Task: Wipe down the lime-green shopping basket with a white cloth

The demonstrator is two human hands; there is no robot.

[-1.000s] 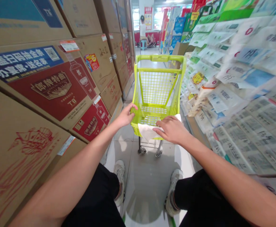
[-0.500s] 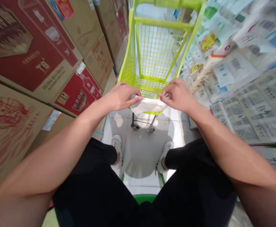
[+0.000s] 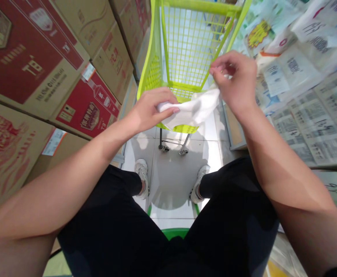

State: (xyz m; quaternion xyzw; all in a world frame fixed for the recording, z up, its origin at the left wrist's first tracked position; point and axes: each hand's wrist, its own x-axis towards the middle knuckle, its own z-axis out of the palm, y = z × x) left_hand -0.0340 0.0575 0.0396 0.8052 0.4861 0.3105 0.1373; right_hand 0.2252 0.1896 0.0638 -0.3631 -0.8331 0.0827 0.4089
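Note:
A white cloth (image 3: 193, 109) is stretched between my two hands, over the near rim of a lime-green shopping cart (image 3: 186, 46). My left hand (image 3: 149, 109) pinches the cloth's left end, thumb and fingers closed on it, just above the cart's near edge. My right hand (image 3: 236, 80) is raised higher, its fingers pinched on the cloth's right corner. I sit with black-clad legs apart, and my white shoes (image 3: 141, 175) rest on the tiled floor below the cart's wheels (image 3: 171, 150).
Stacked brown cartons with red labels (image 3: 79, 104) wall the left side of the narrow aisle. Shelves packed with pale wrapped goods (image 3: 307, 88) line the right. A green seat edge (image 3: 176, 232) shows between my legs. Grey floor tiles (image 3: 171, 184) lie under the cart.
My right hand has lifted up and to the right, pulling the cloth's corner off the cart rim. My left hand keeps its pinch. The view has tilted slightly further down.

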